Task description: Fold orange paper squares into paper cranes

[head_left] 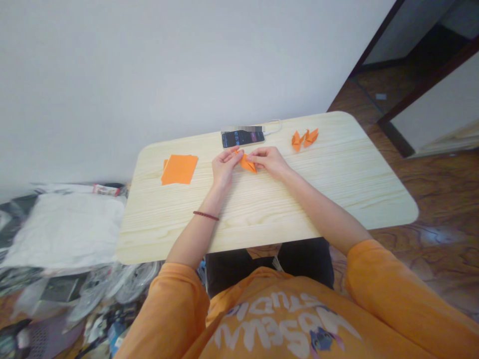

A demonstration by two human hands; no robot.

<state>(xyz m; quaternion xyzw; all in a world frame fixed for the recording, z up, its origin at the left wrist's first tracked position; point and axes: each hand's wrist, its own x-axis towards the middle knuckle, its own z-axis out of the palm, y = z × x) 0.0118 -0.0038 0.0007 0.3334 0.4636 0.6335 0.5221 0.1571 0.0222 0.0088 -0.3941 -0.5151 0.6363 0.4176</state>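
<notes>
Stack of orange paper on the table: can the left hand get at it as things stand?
Probably yes. The left hand is close to the stack of orange paper, and no object stands between them. However, it is pinching the folded orange paper, so it would likely have to let go first.

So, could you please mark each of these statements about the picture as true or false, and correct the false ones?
1. The left hand has a dark red bracelet on its wrist. True.
2. The left hand and the right hand pinch the folded orange paper between them. True.
3. The stack of orange paper lies to the right of the phone in this view. False: it lies to the left of the phone.
4. No cable is connected to the phone. False: a white cable runs from it.
5. The two orange paper figures lie on the floor. False: they are on the wooden table.
</notes>
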